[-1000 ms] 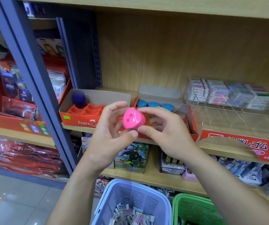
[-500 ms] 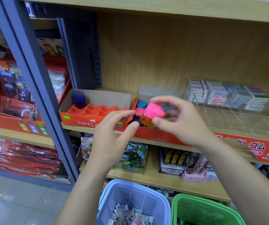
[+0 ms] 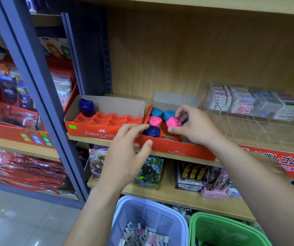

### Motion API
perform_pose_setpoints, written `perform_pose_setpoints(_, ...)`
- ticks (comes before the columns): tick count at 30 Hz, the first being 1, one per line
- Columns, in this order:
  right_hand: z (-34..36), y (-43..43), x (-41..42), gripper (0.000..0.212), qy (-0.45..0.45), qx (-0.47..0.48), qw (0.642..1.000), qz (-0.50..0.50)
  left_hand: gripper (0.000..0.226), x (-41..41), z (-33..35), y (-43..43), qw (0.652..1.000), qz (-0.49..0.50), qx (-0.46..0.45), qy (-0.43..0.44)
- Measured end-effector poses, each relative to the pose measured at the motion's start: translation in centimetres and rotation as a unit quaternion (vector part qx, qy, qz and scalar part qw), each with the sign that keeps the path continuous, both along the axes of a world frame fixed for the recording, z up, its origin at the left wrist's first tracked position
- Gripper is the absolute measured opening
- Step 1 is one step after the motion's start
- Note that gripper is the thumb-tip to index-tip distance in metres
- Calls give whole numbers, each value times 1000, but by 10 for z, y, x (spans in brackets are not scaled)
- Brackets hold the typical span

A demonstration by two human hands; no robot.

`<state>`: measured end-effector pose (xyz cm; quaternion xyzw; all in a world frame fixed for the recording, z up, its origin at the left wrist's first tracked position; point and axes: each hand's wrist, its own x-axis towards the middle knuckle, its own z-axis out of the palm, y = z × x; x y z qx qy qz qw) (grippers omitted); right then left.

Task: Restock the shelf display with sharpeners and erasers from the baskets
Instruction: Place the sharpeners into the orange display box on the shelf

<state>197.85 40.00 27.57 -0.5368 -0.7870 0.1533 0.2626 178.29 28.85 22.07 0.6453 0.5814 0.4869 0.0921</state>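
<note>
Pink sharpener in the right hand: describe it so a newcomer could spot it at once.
On the wooden shelf, look in the right-hand red Faber-Castell box. Of two pink ones there, this pink sharpener is farther right, tilted and pinched by the right hand; the other pink sharpener sits untouched.

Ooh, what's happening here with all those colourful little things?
A person is filling a shop shelf. Their right hand pinches a pink sharpener at an open slot in the red tray, beside a second pink sharpener, blue sharpeners and a dark blue sharpener. Their left hand holds that tray's front corner. The left tray has just one purple sharpener. Below stand a lilac basket with erasers and a green basket.
</note>
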Motion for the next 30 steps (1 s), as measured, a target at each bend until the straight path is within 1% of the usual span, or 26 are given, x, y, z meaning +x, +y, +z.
perform_pose_setpoints(6,0,0,-3,38,-37,19,999,32,37,-2,-2,3,1000,-5,4,-24)
perform_pose_setpoints(8,0,-4,-3,38,-60,23,997,38,37,-2,-3,2,1000,-11,3,-20)
perform_pose_setpoints(10,-2,-10,-3,37,-77,48,995,28,39,1,-2,-1,1000,-12,4,-3)
perform_pose_setpoints(12,-1,-21,2,36,-59,83,995,14,37,4,3,-8,999,1,30,32)
perform_pose_setpoints(15,2,-57,21,30,18,119,992,30,30,17,9,-31,996,9,74,52)
perform_pose_setpoints(17,-3,-90,42,27,68,126,988,55,25,32,4,-49,997,-10,62,41)
perform_pose_setpoints(19,-22,-122,68,23,76,112,989,61,23,51,-14,-63,997,-46,19,51)
perform_pose_setpoints(22,-68,-159,116,21,42,40,997,46,26,92,-55,-74,982,-116,-115,90)
perform_pose_setpoints(23,-89,-165,133,22,20,0,999,33,27,106,-72,-76,970,-138,-170,108)
perform_pose_setpoints(25,-139,-175,170,27,-42,-109,993,-5,34,141,-110,-84,927,-192,-286,150)
perform_pose_setpoints(26,-166,-177,185,30,-69,-165,984,-20,39,155,-128,-87,901,-217,-335,169)
perform_pose_setpoints(28,-220,-180,211,35,-86,-273,957,-47,45,180,-161,-93,856,-258,-404,194)
perform_pose_setpoints(30,-269,-186,230,37,-82,-358,927,-80,48,204,-191,-97,829,-270,-446,202)
